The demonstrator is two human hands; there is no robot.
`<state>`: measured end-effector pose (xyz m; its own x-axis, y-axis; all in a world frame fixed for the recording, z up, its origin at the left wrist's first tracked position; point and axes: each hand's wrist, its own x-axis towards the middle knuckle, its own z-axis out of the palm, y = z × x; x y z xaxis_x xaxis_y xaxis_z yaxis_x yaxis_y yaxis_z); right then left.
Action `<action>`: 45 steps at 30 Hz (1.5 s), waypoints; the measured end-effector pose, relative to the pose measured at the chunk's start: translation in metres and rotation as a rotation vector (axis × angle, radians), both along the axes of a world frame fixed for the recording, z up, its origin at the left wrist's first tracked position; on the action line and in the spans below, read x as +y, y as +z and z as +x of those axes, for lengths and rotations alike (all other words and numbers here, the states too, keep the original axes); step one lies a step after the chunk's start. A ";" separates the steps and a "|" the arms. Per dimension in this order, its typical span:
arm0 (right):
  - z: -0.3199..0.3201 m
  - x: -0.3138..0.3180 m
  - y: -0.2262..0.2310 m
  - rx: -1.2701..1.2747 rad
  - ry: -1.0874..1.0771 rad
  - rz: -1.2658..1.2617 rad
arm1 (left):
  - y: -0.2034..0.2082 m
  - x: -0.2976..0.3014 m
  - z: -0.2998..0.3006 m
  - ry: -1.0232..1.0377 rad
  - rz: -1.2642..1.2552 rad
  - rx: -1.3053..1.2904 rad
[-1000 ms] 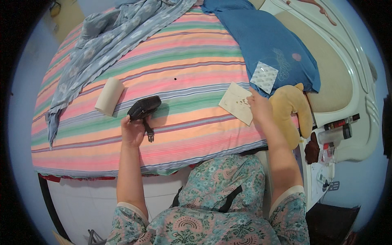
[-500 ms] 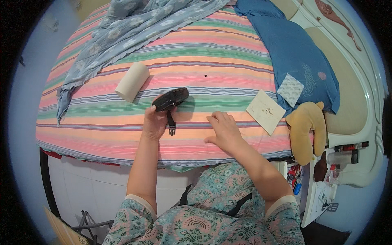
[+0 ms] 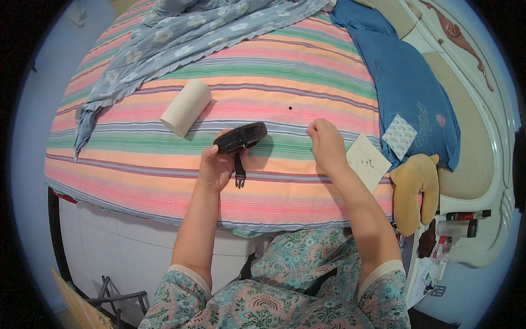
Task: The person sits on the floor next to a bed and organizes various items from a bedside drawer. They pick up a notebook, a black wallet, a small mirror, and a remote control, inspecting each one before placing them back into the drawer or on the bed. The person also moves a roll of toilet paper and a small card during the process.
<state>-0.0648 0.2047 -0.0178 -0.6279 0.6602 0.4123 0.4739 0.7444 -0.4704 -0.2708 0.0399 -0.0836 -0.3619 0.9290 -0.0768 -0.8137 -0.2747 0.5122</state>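
Observation:
My left hand grips a black case-like item with a short strap. From it hangs a black plastic side-release buckle, its prongs free. To the right, above the striped bedspread, my right hand has its fingers curled together; whatever they may hold is hidden. Just beside that wrist lies a pale square sheet with small brown bits on it, partly covered by the forearm. A tiny dark round thing rests on the bedspread beyond both hands.
A cream cylinder roll lies left of the case. Toward the headboard are a patterned white square, a blue pillow and a yellow neck pillow. A grey-blue flowered blanket covers the far left. Bottles stand at the right.
My right hand has moved away from me and to the right, and its spread fingers have curled in. My left hand still holds the black item. The whole view has shifted slightly.

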 end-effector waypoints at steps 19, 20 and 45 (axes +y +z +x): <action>-0.053 0.050 -0.045 -0.296 -0.021 -0.043 | -0.002 0.005 -0.001 -0.026 0.019 -0.037; -0.043 0.052 -0.038 -0.213 -0.070 -0.096 | -0.002 0.005 -0.001 -0.023 0.021 -0.036; 0.185 0.063 0.029 -0.464 -0.357 0.001 | -0.009 0.007 -0.004 -0.048 0.009 -0.006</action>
